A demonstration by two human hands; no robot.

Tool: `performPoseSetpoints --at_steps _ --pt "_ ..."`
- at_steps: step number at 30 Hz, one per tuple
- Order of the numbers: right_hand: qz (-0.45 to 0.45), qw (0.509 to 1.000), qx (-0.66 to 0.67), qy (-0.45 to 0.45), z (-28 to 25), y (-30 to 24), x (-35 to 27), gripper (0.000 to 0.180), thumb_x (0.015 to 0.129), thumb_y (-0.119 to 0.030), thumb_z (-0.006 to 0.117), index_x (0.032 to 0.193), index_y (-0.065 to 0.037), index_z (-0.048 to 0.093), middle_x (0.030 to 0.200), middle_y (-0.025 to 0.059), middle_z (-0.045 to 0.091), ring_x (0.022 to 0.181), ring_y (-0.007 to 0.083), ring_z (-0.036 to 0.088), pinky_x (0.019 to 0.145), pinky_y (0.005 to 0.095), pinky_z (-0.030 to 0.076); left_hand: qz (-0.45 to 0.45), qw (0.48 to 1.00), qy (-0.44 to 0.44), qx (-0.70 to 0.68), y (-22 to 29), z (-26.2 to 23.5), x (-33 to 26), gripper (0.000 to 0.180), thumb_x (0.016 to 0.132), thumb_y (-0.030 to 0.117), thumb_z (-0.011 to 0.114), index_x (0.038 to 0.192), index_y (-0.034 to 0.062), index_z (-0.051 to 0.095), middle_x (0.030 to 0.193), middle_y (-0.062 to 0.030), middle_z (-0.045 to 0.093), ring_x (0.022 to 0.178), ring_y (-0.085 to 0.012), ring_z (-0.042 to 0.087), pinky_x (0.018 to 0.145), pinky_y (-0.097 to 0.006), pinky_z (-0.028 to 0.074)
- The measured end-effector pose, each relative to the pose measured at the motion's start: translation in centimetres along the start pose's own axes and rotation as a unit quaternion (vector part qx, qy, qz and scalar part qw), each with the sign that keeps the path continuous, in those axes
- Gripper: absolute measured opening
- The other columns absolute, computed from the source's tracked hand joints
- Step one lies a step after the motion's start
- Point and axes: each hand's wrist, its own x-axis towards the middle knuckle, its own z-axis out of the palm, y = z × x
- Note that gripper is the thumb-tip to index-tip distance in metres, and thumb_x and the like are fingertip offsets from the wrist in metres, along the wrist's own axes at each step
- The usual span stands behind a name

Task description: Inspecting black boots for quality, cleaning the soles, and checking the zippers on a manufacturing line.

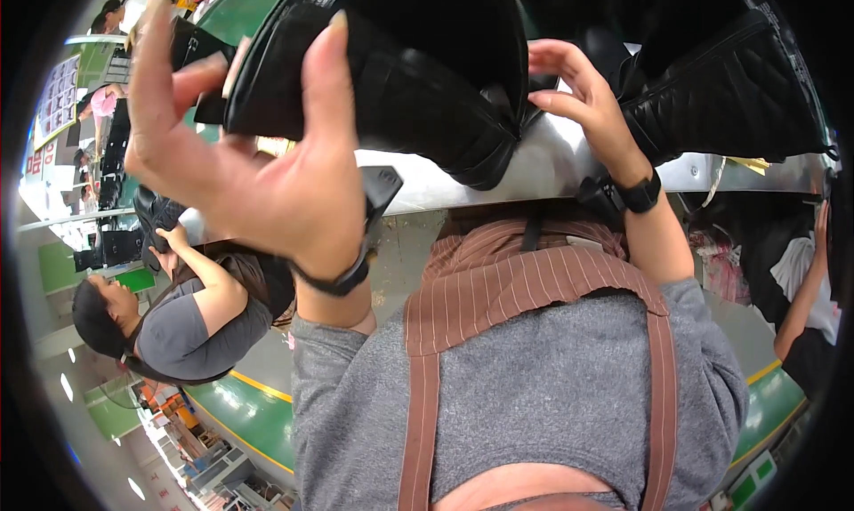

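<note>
Above the metal surface [551, 168] I see my left hand [258, 164] cradling a black boot [400, 75] in a spread-fingered grip, apparently to steady it, while my right hand [578, 88] pinches its edge.

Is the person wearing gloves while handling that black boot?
No, both the left hand and right hand are bare on the black boot.

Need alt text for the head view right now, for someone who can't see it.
The left hand grips a black leather boot from the side while the right hand touches its shaft, above a metal bench. A second black boot lies to the right. The person wears a grey shirt and brown striped apron; co-workers stand at both sides.
</note>
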Motion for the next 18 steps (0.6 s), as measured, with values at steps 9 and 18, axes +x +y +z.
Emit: performPoseSetpoints --at_steps 9,18 --pt "0.154 0.954 -0.255 -0.034 1.2 1.3 -5.9 0.029 0.081 -0.025 0.076 0.096 0.0 0.068 0.082 0.0092 0.069 0.073 0.0168 0.065 0.068 0.0291 0.051 -0.035 0.998 -0.039 -0.014 -1.5 4.3 -11.0 0.129 0.061 0.027 0.091 0.146 -0.0046 -0.001 0.144 -0.0221 0.013 0.132 -0.0352 0.025 0.111 -0.049 0.026" --pt "0.125 0.904 -0.383 -0.142 0.7 1.9 -4.2 0.027 0.091 -0.025 0.064 0.084 0.001 0.065 0.069 0.0075 0.065 0.06 0.0146 0.06 0.06 0.0292 0.048 -0.392 0.799 -0.315 -0.329 -1.1 6.7 -19.0 0.038 0.072 0.004 0.083 0.105 -0.0037 0.067 0.102 -0.0102 0.07 0.092 -0.0187 0.067 0.085 -0.031 0.052"
